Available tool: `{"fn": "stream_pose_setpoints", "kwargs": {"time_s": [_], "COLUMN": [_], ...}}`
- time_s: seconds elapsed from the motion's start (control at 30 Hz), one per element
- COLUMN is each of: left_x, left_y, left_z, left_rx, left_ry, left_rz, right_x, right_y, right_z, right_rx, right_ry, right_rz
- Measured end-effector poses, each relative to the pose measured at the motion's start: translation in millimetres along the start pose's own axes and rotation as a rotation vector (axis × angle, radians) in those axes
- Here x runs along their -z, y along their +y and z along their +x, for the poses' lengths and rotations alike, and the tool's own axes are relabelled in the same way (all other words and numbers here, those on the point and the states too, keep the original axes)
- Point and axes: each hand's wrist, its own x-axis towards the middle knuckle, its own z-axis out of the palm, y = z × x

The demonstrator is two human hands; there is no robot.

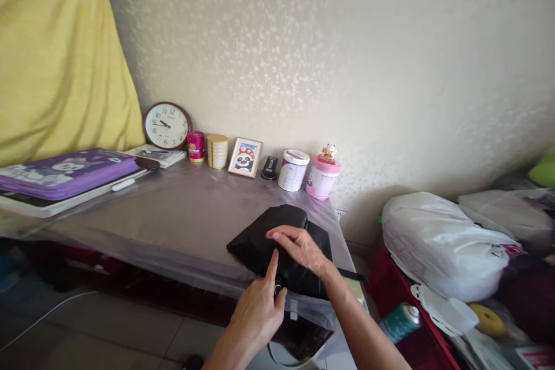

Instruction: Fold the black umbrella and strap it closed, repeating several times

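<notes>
A black umbrella lies at the near right corner of the table, its fabric loose and partly spread, a strap trailing to the right. Its handle end, dark with a shiny ring, points toward me. My left hand grips around this end, index finger stretched along the fabric and thumb below. On top of the fabric rests my right hand, its fingers extended together and pointing left, not closed around anything. The umbrella's underside is hidden.
Along the wall stand a clock, a pink tin, a panda picture frame and lidded tubs. A purple case lies left. Right of the table are a white plastic bag and a spray can.
</notes>
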Motion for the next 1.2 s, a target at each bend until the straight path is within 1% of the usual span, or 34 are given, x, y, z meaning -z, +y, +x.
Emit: {"fn": "stream_pose_setpoints", "kwargs": {"time_s": [0.03,0.1,0.17,0.2,0.23,0.3,0.43,0.5,0.57,0.73,0.9,0.97,1.03,1.13,1.2], "left_x": [0.9,3.1,5.6,6.8,7.9,9.6,10.6,10.6,10.7,9.6,6.9,7.4,8.9,11.1,11.4], "left_y": [0,0,1,1,1,2,3,4,4,3,0,0,2,4,4], "left_z": [-1,-2,-3,-3,-4,-4,-4,-5,-5,-5,-4,-3,-3,-3,-4], "left_rx": [-0.004,-0.004,-0.006,-0.008,-0.010,-0.003,0.018,0.016,0.012,-0.004,-0.027,-0.018,-0.006,0.006,-0.006], "left_ry": [-0.001,-0.008,-0.022,-0.028,-0.032,-0.038,-0.055,-0.055,-0.051,-0.043,-0.020,-0.028,-0.043,-0.061,-0.053], "left_rz": [-0.007,-0.024,-0.055,-0.070,-0.081,-0.090,-0.089,-0.092,-0.089,-0.069,-0.071,-0.073,-0.073,-0.068,-0.069], "right_x": [10,33,54,63,68,72,63,58,54,47,46,47,49,50,49], "right_y": [8,30,54,64,72,80,73,67,63,65,63,56,48,38,33], "right_z": [-7,-26,-46,-56,-65,-77,-83,-80,-78,-75,-70,-65,-58,-44,-33], "right_rx": [-0.056,-0.227,-0.442,-0.528,-0.597,-0.678,-0.734,-0.731,-0.734,-0.722,-0.622,-0.583,-0.578,-0.585,-0.567], "right_ry": [0.155,0.430,0.624,0.678,0.689,0.672,0.593,0.570,0.562,0.573,0.583,0.585,0.592,0.614,0.616], "right_rz": [-0.012,-0.107,-0.254,-0.268,-0.214,-0.112,0.080,0.122,0.116,0.098,0.268,0.346,0.397,0.416,0.429]}}
